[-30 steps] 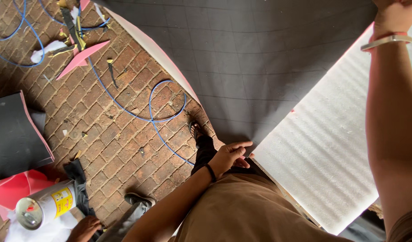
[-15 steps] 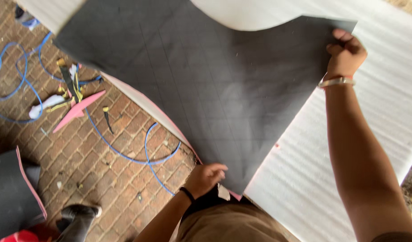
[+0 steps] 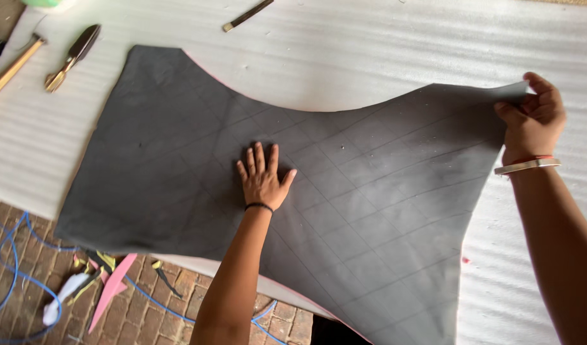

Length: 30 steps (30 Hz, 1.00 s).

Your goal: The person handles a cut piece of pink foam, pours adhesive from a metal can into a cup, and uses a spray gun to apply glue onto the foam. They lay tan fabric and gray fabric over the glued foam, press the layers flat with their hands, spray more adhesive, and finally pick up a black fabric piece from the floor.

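Note:
A large dark grey quilted sheet (image 3: 370,211) with a pink underside lies spread over a white foam mat (image 3: 370,45). My left hand (image 3: 263,177) rests flat on the middle of the sheet, fingers spread. My right hand (image 3: 533,118) pinches the sheet's far right corner, which is slightly lifted off the mat.
A pair of scissors (image 3: 73,54), a wooden-handled hammer (image 3: 12,67) and a thin dark tool (image 3: 247,14) lie on the mat at the top. Below left is a brick floor (image 3: 146,313) with a blue cable (image 3: 19,281) and pink scraps (image 3: 111,291).
The view swung from the brick floor up onto the mat. The sheet was held up and hanging; it now lies flat, and my left hand moved from its lower edge onto its middle.

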Each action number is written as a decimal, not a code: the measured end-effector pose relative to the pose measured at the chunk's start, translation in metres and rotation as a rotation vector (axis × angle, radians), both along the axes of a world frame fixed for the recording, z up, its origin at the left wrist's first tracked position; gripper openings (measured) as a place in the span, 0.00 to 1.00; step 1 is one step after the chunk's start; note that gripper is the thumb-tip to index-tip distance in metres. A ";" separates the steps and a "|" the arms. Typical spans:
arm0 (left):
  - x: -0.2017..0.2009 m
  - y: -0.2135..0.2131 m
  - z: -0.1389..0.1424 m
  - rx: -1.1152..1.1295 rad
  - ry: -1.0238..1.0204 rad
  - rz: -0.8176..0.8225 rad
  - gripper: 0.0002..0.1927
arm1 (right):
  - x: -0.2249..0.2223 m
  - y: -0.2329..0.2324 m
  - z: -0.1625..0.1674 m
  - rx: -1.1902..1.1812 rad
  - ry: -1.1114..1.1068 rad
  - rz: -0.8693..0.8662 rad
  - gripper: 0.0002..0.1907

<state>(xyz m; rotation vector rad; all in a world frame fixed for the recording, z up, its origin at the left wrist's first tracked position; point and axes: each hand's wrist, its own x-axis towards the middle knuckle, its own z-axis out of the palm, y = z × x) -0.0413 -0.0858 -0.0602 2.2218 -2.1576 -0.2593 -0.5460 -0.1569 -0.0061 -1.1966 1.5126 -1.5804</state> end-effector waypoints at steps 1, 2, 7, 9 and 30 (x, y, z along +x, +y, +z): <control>-0.004 -0.018 0.000 -0.002 0.012 -0.030 0.43 | -0.002 0.002 -0.004 0.004 0.008 -0.029 0.28; -0.013 -0.032 0.001 0.017 0.013 -0.075 0.43 | -0.005 0.002 -0.007 -0.001 0.008 -0.059 0.28; -0.099 -0.054 0.005 0.115 0.103 -0.421 0.46 | -0.008 -0.007 -0.026 0.002 -0.071 -0.197 0.28; -0.143 -0.045 0.005 0.094 0.143 -0.540 0.45 | -0.006 -0.009 -0.036 0.116 -0.098 -0.285 0.28; -0.342 -0.115 -0.025 0.155 0.073 -0.997 0.34 | 0.047 0.068 -0.056 0.191 0.917 -0.348 0.11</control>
